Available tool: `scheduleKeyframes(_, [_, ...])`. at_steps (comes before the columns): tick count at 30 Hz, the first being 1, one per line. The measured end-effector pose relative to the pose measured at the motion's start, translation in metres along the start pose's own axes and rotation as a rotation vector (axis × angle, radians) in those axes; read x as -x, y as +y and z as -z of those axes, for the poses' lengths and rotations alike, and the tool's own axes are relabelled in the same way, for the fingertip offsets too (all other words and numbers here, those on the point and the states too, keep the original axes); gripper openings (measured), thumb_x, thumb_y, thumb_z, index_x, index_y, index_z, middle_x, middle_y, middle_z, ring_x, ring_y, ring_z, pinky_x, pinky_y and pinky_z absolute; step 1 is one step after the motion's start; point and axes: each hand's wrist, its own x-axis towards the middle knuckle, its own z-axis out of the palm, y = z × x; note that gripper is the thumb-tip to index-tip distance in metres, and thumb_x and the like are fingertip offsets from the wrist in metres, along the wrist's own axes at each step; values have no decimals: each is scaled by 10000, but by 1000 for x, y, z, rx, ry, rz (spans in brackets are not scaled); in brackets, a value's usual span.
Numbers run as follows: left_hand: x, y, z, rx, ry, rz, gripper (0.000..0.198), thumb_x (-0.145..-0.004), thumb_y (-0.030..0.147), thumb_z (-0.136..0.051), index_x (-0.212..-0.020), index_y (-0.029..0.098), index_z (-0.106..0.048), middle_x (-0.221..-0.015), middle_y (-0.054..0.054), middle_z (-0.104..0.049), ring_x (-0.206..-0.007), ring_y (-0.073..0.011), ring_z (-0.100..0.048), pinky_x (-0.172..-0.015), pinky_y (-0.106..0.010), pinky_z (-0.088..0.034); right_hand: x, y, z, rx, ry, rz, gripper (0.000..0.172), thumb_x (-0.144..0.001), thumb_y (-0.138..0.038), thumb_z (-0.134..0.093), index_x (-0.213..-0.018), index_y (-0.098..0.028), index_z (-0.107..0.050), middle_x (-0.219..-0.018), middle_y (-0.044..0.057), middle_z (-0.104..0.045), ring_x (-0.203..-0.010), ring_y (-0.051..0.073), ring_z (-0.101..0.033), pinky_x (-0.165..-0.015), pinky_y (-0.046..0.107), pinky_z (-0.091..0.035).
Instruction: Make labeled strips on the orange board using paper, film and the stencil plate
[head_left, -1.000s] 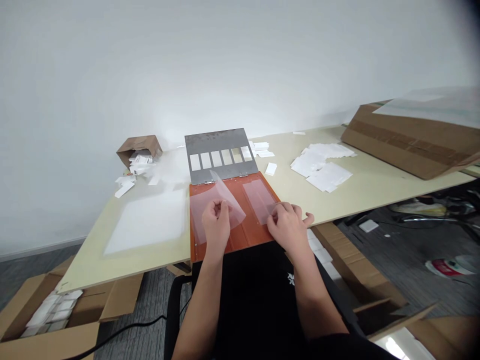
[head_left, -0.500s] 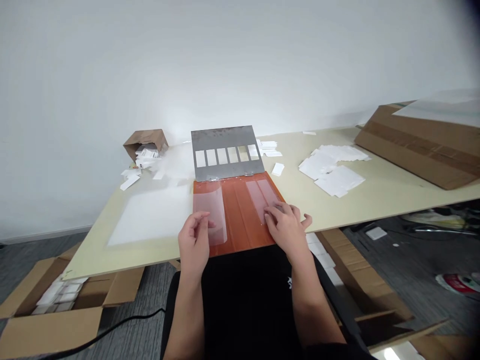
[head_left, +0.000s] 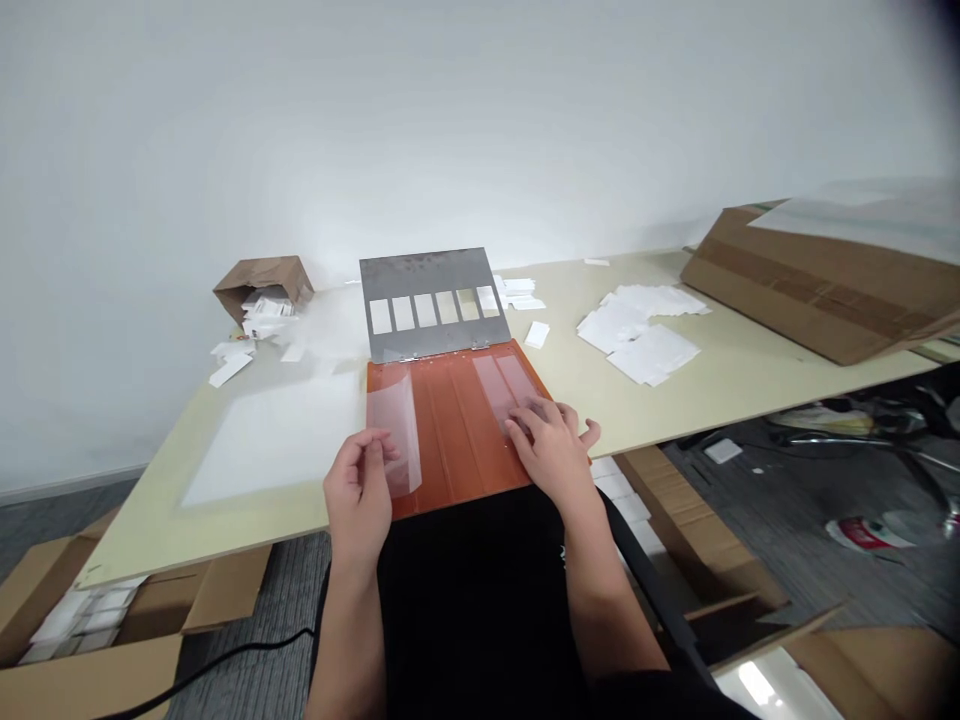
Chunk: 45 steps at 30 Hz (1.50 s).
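My left hand (head_left: 360, 495) is closed in a pinch at the left edge of a clear plastic film (head_left: 395, 435), which bows up over the left side of an orange board (head_left: 450, 430). My right hand (head_left: 553, 445) has bent fingers bunched on a second clear strip (head_left: 499, 385) near the board's right edge; its little finger sticks out, and the fingertips partly hide the strip. Hinged to the board's far edge, a grey metal plate (head_left: 427, 275) stands raised, with a row of several rectangular windows.
Flat white card pieces (head_left: 637, 335) lie on the table (head_left: 585, 400) to the right. White slips spill from a small carton (head_left: 281, 270) at the left. A large cardboard box (head_left: 810, 285) stands far right. Below the table are open boxes (head_left: 225, 590) and a black cable (head_left: 262, 643).
The whole view has shifted, moving the scene to the left. The left film has slid slightly left across the board with my left hand. My right hand stays at the right strip.
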Motion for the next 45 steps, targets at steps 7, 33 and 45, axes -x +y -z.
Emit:
scheduleKeyframes(7, [-2,8,4,-70,-86,1,252,-946,383,-486,-966,209,-669,-887,-29,-664,-787,-161,-651,-755,-294,-522,0,1,1,-6,-25,10,320,-998,-426,-410,-1114,-324,-691,-1360,74,-579,-1235,314,-428,-1008,647,-195])
scheduleKeyframes(33, [17,11,23,136,-132,221,435,-771,459,-748,-1101,198,-639,-1138,-56,-636,-792,-138,-702,-691,-264,-616,-5,13,-5,66,-44,14,399,-1003,-450,-362,-1304,-266,-549,-1340,104,-617,-1274,343,-440,-1015,741,-154])
scheduleKeyframes(45, [17,7,31,96,-87,148,442,-804,407,-731,-1204,248,-630,-1176,-53,-619,-847,-141,-687,-685,-240,-597,-3,12,-4,40,-48,41,430,-1009,-457,-354,-1351,-264,-530,-1349,103,-614,-1318,353,-424,-1020,793,-107])
